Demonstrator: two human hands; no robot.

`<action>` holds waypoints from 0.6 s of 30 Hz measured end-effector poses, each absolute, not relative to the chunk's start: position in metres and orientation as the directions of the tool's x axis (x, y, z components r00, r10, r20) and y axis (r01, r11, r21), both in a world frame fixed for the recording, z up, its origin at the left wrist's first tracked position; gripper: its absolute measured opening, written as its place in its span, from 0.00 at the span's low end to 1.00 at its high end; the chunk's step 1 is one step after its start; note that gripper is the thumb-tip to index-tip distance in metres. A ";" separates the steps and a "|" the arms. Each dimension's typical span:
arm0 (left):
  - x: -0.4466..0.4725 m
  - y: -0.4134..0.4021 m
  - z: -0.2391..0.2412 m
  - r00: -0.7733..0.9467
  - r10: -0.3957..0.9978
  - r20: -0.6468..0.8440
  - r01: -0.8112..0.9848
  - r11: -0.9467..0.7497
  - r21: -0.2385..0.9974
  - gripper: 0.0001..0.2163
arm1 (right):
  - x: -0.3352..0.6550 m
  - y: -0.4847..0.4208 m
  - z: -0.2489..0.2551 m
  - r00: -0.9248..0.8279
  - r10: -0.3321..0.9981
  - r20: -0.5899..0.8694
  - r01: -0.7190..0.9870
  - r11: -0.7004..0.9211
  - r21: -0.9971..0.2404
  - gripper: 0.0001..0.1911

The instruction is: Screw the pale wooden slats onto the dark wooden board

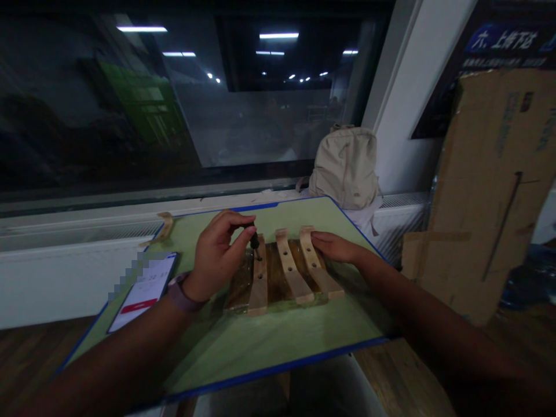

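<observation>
A dark wooden board [273,278] with three pale wooden hook strips lies on a green table top [260,341]. My left hand [215,255] is closed in a pinch on a small black screw [255,238], held over the upper end of the left strip [259,278]. My right hand [334,246] lies flat with fingers stretched out on the top of the right strip [319,269], pressing on the board's edge. The middle strip [290,266] is untouched.
A phone [143,289] with a lit screen lies on the table at the left. A loose wooden hook [164,225] sits at the far left corner. A beige backpack [345,168] rests on the sill. A large cardboard box [486,191] stands at the right.
</observation>
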State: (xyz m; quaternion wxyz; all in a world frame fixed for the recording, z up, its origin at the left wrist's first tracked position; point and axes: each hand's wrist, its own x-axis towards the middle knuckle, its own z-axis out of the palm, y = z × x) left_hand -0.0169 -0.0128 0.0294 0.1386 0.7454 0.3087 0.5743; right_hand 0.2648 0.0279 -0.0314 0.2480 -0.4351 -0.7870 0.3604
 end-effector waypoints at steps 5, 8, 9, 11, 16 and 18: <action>-0.021 -0.012 0.032 0.144 0.603 0.784 0.241 -0.790 0.564 0.03 | 0.266 0.028 -0.032 -0.485 0.871 0.072 0.512 0.350 -0.784 0.22; -0.020 -0.017 0.034 0.183 0.648 0.739 0.256 -0.757 0.601 0.03 | 0.266 0.029 -0.034 -0.487 0.869 0.084 0.499 0.356 -0.790 0.23; -0.019 -0.019 0.034 0.188 0.667 0.721 0.252 -0.742 0.621 0.05 | 0.266 0.029 -0.034 -0.487 0.869 0.085 0.497 0.356 -0.792 0.24; -0.017 -0.020 0.034 0.188 0.691 0.698 0.234 -0.722 0.651 0.09 | 0.266 0.030 -0.034 -0.495 0.865 0.085 0.491 0.359 -0.794 0.26; -0.017 -0.014 0.033 0.186 0.643 0.743 0.213 -0.764 0.608 0.06 | 0.266 0.028 -0.032 -0.499 0.863 0.070 0.505 0.356 -0.786 0.25; -0.019 -0.010 0.033 0.178 0.575 0.799 0.272 -0.809 0.522 0.05 | 0.266 0.028 -0.031 -0.491 0.868 0.068 0.520 0.355 -0.777 0.24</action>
